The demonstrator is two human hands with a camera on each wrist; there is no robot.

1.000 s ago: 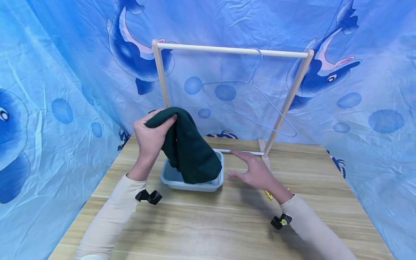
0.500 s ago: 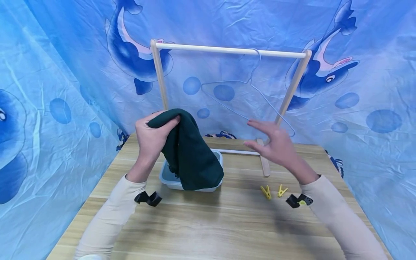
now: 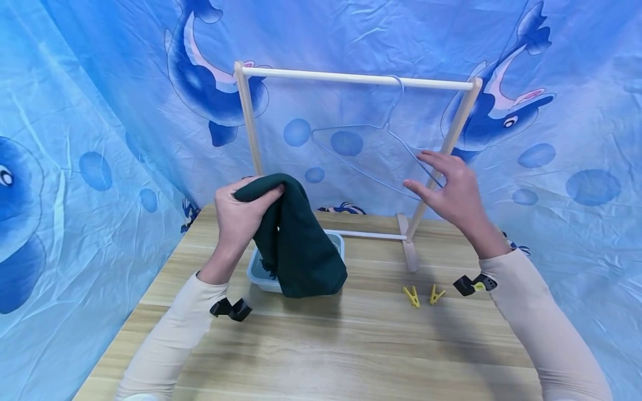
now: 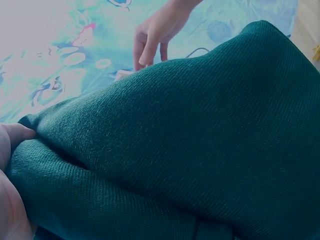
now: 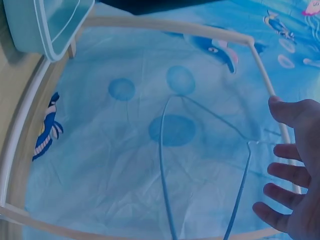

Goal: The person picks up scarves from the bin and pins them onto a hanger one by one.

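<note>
My left hand (image 3: 236,214) grips the bunched top of a dark green scarf (image 3: 308,250), thumb pressed over the fold. Its lower part hangs in front of a pale blue plastic basin (image 3: 254,277), and a bit of fringe shows on the left side. Woven ribbing fills most of the left wrist view, where the scarf (image 4: 190,125) spreads wide. My right hand (image 3: 456,192) is raised at the lower right corner of a light blue wire hanger (image 3: 388,118). In the right wrist view its fingers (image 5: 287,172) are spread and hold nothing, beside the hanger (image 5: 161,150).
A wooden rack (image 3: 326,74) stands at the back of the table, and the hanger hooks over its top bar. Two yellow clothespins, one left (image 3: 412,297) and one right (image 3: 436,295), lie on the wood tabletop (image 3: 321,356). A blue printed curtain (image 3: 115,234) encloses the table.
My right hand has moved up and to the right, from beside the basin to the hanger's right corner, uncovering the clothespins. My left hand and the scarf have shifted slightly right and down.
</note>
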